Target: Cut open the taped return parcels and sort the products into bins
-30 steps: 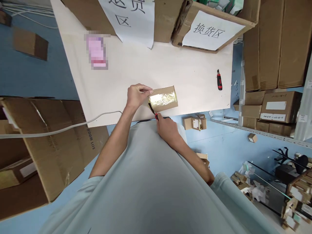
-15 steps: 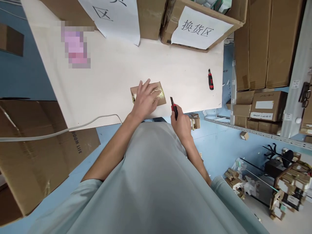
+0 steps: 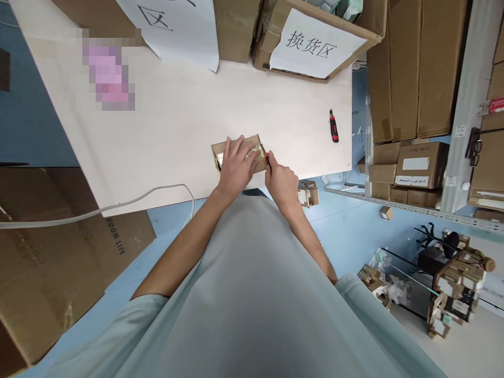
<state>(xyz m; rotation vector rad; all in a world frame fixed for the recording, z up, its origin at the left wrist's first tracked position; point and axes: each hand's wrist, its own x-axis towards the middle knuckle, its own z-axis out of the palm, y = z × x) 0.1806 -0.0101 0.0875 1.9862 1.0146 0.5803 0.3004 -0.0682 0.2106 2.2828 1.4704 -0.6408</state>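
A small taped cardboard box (image 3: 252, 140) lies near the front edge of the white table (image 3: 169, 126). My left hand (image 3: 238, 167) rests on top of it, fingers spread over the shiny tape. In my right hand (image 3: 282, 181) is a red and black utility knife (image 3: 268, 159), gripped in closed fingers. Its blade end is at the box's right edge; whether it touches or cuts the cardboard I cannot tell.
A second utility knife (image 3: 334, 126) lies at the table's right. Along the back stand large cartons, one an open box (image 3: 263, 50) with a paper sign. A pale cable (image 3: 129, 203) crosses the left front edge. Shelving with boxes (image 3: 413, 165) stands to the right.
My right hand has moved left and up, bringing the knife from beside the box to its right edge. My left hand stays on the box. The view has shifted slightly.
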